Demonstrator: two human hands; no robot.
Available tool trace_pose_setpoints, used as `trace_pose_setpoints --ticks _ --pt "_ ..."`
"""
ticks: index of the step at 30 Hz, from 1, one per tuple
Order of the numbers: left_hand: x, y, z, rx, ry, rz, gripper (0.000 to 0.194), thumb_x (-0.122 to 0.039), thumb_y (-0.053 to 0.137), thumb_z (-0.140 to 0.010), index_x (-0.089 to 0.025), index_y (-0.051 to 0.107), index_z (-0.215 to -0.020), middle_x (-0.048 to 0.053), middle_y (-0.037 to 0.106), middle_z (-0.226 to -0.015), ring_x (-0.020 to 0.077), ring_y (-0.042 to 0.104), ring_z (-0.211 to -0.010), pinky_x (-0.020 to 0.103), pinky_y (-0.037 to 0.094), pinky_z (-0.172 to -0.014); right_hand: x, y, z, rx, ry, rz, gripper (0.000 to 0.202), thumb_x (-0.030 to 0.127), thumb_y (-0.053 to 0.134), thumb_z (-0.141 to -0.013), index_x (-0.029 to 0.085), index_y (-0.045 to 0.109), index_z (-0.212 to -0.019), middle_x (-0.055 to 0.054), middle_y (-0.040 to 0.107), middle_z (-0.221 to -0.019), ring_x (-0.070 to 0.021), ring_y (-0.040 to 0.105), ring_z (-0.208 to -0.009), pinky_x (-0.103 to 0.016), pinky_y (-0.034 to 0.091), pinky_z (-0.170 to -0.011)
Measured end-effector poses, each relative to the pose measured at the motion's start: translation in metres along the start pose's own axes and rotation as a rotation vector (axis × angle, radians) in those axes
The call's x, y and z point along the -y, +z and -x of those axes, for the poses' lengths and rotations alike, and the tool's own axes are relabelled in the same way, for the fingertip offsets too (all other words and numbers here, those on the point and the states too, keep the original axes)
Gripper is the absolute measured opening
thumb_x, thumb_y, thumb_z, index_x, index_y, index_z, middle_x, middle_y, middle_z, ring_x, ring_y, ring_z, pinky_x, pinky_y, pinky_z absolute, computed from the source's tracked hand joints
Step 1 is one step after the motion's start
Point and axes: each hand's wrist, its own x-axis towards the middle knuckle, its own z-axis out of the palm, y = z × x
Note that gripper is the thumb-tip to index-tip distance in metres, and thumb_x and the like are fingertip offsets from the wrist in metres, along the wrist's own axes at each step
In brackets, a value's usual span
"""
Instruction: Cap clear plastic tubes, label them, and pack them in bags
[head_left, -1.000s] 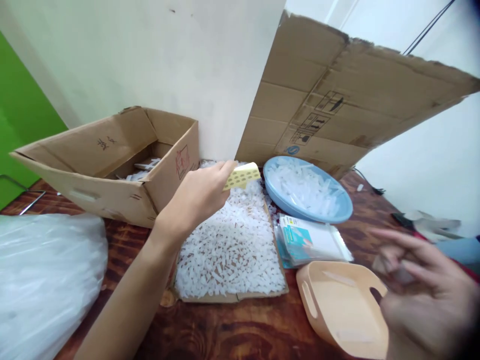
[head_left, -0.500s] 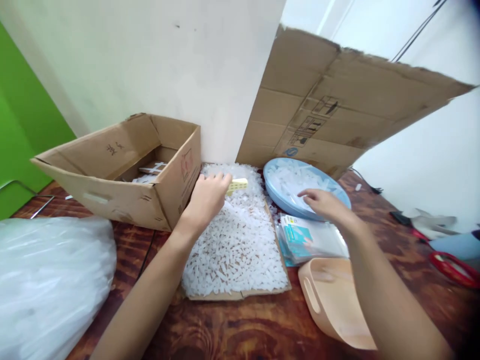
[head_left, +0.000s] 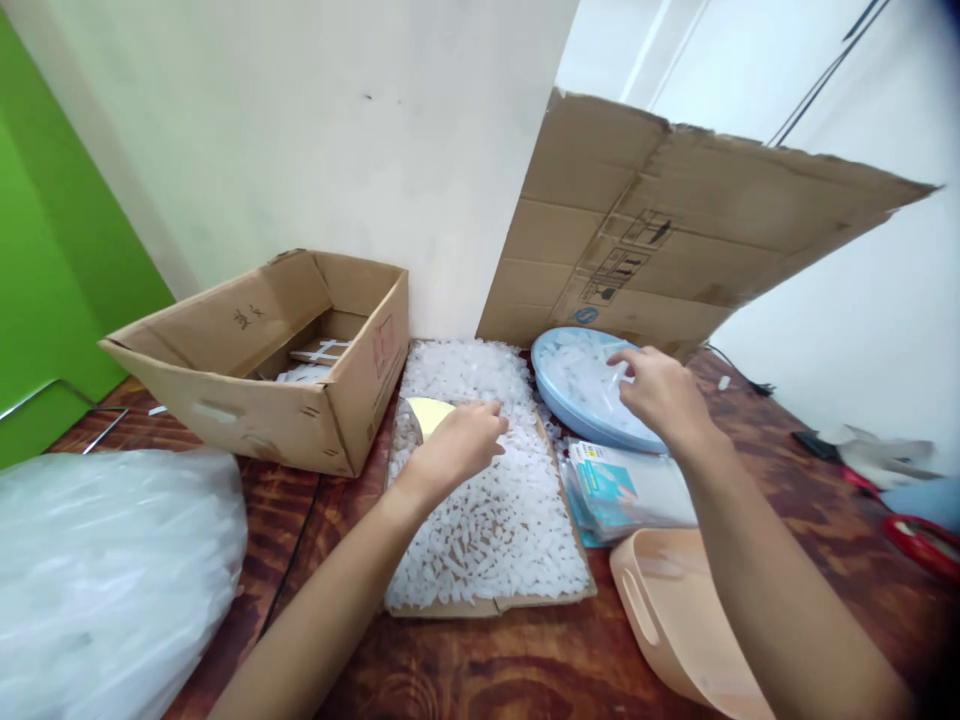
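My left hand (head_left: 461, 440) is above a cardboard sheet covered with small white translucent pieces (head_left: 495, 540). A pale yellow object (head_left: 429, 414) shows just behind its wrist side, and the fingers are curled; whether they hold it is unclear. Over the right part of a round blue tray (head_left: 551, 388) is my right hand (head_left: 652, 385), its thumb and fingers bent round a small whitish piece (head_left: 624, 370). More translucent pieces (head_left: 574, 365) lie in that tray.
An open cardboard box (head_left: 277, 420) stands at the left, behind a large plastic bag (head_left: 112, 570). Teal-labelled packets (head_left: 607, 485) and a peach bin (head_left: 675, 620) sit at the right. A cardboard panel (head_left: 600, 200) leans behind; red-handled scissors (head_left: 922, 545) lie far right.
My left hand has moved nearer and rightward over the pieces, and the yellow object now shows on its left. My right hand has lifted slightly, fingers more closed.
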Motion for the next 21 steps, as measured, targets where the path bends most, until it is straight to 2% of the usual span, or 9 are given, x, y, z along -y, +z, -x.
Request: trace_pose_setpoints --ticks 3,5,8,10,13,15,18,21 --pt "-0.009 0.025 -0.012 0.037 0.073 0.069 0.015 -0.014 0.062 -0.093 -0.017 0.073 -0.103 0.011 0.072 -0.107 0.0256 0.070 -0.098 0.034 0.053 -0.088 0.029 -0.036 0.021 -0.310 -0.057 -0.078 0.021 0.029 0.063 -0.090 0.019 0.075 -0.103 -0.009 0.067 -0.089 -0.0266 0.064 -0.082 -0.038 0.046 -0.075" --pt "-0.012 0.042 -0.018 0.052 0.082 0.102 0.019 -0.006 0.059 -0.090 -0.015 0.074 -0.098 0.014 0.074 -0.101 0.0277 0.071 -0.095 0.037 0.054 -0.087 0.051 -0.054 0.039 -0.426 -0.062 -0.189 0.020 0.038 0.066 -0.090 0.019 0.073 -0.086 -0.008 0.065 -0.084 -0.0247 0.062 -0.075 -0.038 0.047 -0.072" --pt "-0.010 0.057 -0.020 0.046 0.058 0.162 0.019 -0.004 0.057 -0.087 -0.013 0.074 -0.090 0.016 0.075 -0.093 0.0304 0.072 -0.089 0.040 0.055 -0.084 0.075 -0.062 0.064 -0.478 -0.024 -0.436 0.015 0.032 0.063 -0.089 0.021 0.068 -0.079 -0.008 0.070 -0.086 -0.0244 0.065 -0.078 -0.037 0.050 -0.074" --pt "-0.007 0.057 -0.021 0.020 0.037 0.223 0.017 -0.006 0.058 -0.087 -0.014 0.074 -0.087 0.016 0.076 -0.092 0.0301 0.073 -0.087 0.040 0.056 -0.082 0.085 -0.054 0.072 -0.408 0.035 -0.640 0.012 0.025 0.059 -0.088 0.020 0.070 -0.089 -0.008 0.073 -0.088 -0.0232 0.067 -0.073 -0.036 0.051 -0.070" --pt "-0.001 0.043 -0.021 -0.061 0.009 0.345 0.013 -0.013 0.060 -0.092 -0.017 0.072 -0.094 0.011 0.078 -0.100 0.0261 0.074 -0.093 0.035 0.057 -0.084 0.095 -0.035 0.067 -0.222 0.052 -0.786 0.037 0.020 0.053 -0.089 0.018 0.067 -0.122 -0.008 0.076 -0.093 -0.0216 0.067 -0.064 -0.035 0.052 -0.064" --pt "0.004 0.025 -0.021 -0.127 -0.018 0.423 0.015 -0.021 0.057 -0.099 -0.018 0.069 -0.107 0.010 0.078 -0.107 0.0217 0.075 -0.097 0.031 0.058 -0.084 0.100 -0.026 0.057 -0.137 0.000 -0.739 0.047 0.020 0.053 -0.091 0.018 0.062 -0.137 -0.009 0.078 -0.096 -0.0243 0.070 -0.070 -0.038 0.053 -0.072" --pt "0.012 -0.006 -0.017 -0.305 -0.152 0.796 0.023 -0.031 0.058 -0.101 -0.014 0.067 -0.113 0.012 0.080 -0.102 0.0214 0.078 -0.090 0.032 0.062 -0.080 0.105 -0.022 0.045 -0.064 -0.125 -0.707 0.043 0.024 0.056 -0.095 0.022 0.067 -0.136 -0.011 0.079 -0.112 -0.0300 0.073 -0.097 -0.042 0.052 -0.089" --pt "0.018 -0.033 -0.009 -0.537 -0.266 1.214 0.031 -0.038 0.079 -0.086 -0.012 0.075 -0.102 0.012 0.082 -0.091 0.0270 0.080 -0.088 0.038 0.065 -0.084 0.107 -0.022 0.041 0.020 -0.212 -0.815 0.035 0.034 0.059 -0.099 0.024 0.073 -0.129 -0.009 0.077 -0.124 -0.0304 0.071 -0.112 -0.041 0.051 -0.096"
